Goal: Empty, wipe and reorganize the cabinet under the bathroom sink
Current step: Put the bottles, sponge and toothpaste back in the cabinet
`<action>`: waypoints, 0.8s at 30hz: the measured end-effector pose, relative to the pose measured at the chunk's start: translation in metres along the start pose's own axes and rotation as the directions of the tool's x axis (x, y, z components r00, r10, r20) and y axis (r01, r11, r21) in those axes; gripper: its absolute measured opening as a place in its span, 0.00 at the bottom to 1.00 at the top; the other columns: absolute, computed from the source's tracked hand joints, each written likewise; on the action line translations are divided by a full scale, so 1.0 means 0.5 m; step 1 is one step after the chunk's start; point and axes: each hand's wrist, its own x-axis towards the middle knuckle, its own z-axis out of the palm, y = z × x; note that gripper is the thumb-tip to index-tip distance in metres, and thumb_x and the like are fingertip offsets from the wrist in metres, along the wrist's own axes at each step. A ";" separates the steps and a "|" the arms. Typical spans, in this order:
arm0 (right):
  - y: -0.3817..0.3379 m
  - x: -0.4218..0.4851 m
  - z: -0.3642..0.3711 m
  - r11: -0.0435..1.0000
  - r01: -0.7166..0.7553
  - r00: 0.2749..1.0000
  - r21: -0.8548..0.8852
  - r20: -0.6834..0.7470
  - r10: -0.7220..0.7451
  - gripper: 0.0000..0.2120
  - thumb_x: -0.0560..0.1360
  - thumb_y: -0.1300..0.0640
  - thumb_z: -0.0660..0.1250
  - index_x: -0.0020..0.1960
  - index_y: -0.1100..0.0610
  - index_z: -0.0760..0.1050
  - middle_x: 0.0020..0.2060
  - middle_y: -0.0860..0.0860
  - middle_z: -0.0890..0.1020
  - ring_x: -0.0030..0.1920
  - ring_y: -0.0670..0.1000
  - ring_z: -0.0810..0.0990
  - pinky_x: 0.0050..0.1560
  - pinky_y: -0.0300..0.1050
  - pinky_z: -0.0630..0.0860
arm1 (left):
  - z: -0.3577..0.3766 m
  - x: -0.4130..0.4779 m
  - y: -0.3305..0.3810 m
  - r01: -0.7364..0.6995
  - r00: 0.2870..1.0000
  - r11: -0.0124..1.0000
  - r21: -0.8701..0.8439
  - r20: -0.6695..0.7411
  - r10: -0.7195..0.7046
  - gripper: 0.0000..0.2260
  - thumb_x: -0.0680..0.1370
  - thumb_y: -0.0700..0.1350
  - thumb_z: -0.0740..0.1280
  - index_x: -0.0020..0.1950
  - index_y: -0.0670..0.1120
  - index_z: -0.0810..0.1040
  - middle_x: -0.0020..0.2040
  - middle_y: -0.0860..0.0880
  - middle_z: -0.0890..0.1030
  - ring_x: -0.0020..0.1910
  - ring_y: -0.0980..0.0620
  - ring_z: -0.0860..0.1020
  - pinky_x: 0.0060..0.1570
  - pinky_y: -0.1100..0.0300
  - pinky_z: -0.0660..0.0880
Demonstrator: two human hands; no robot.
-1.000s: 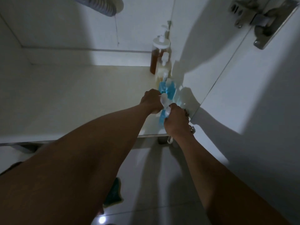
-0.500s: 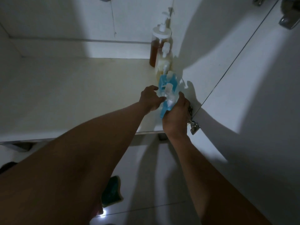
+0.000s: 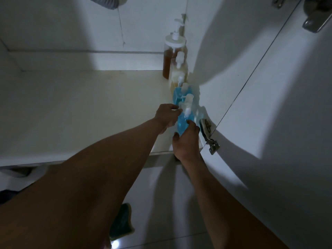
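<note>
A row of pump bottles stands along the right wall of the white cabinet floor (image 3: 80,112). At the back is a tall amber bottle (image 3: 168,63), then a pale cream bottle (image 3: 177,76), then a blue bottle (image 3: 177,95). The nearest blue bottle (image 3: 182,123) is at the front right corner. My right hand (image 3: 186,142) grips its lower body from the front. My left hand (image 3: 166,116) pinches its white pump top from the left.
The open cabinet door (image 3: 269,123) stands at the right with a metal hinge (image 3: 209,135) near my right hand. A grey drain hose (image 3: 106,1) hangs at the top. A green slipper (image 3: 122,221) lies on the tiled floor below.
My right hand has slid lower on the nearest blue bottle and my left hand has closed onto its pump top. The view has shifted slightly.
</note>
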 end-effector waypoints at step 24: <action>0.026 0.088 0.019 0.994 -0.063 0.990 -0.092 0.122 0.074 0.27 0.76 0.63 0.62 0.72 0.58 0.58 0.63 0.56 0.72 0.56 0.53 0.77 0.54 0.46 0.77 | 0.032 0.042 0.020 -0.010 0.999 0.999 -0.044 -0.032 0.008 0.23 0.73 0.50 0.76 0.65 0.43 0.78 0.50 0.41 0.84 0.44 0.46 0.85 0.45 0.48 0.83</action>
